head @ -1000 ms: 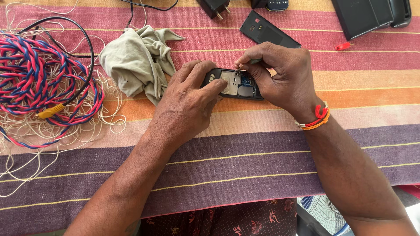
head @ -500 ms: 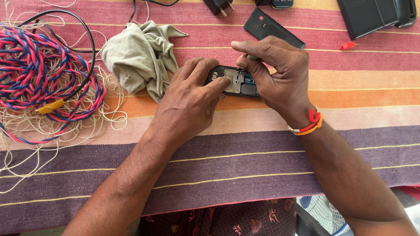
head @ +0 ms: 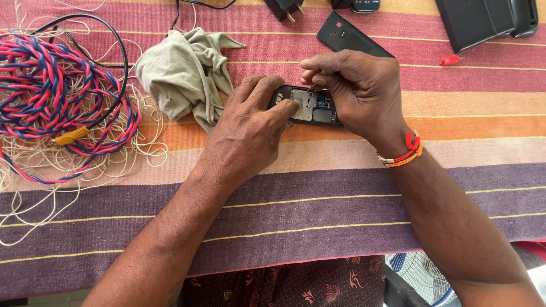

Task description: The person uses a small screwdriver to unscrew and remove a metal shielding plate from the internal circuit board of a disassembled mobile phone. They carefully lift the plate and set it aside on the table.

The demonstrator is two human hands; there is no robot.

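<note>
Honestly a lot of the opened phone [head: 310, 106] is covered up here: your left hand [head: 250, 133] lies over its left end, fingers pressing down on the body to pin it to the striped cloth [head: 318, 227], and your right hand [head: 358, 94] curls over the right end, so only the middle strip with the metal plate and a bit of blue board shows. Your right fingertips [head: 311, 78] are pinched together right above the board, and there's something thin and metallic between them (too small to tell what, could be a fine tool tip or a tiny part). The phone sits about mid-table, a bit toward the far side. Just beyond your right hand lies a flat black cover [head: 347, 37], half tucked behind your knuckles. Along the far edge things get cut off by the frame: a black charger plug [head: 286, 8], a dark gadget [head: 364, 4] you only see a sliver of, and a black case [head: 483, 20] at far right with a small red bit [head: 450, 59] beside it. Left of the phone, touching close to your left fingers, is a crumpled grey rag [head: 182, 71], and further left a tangle of red-and-blue twisted wire [head: 51, 85] over pale string [head: 68, 170], running off the left edge.
</note>
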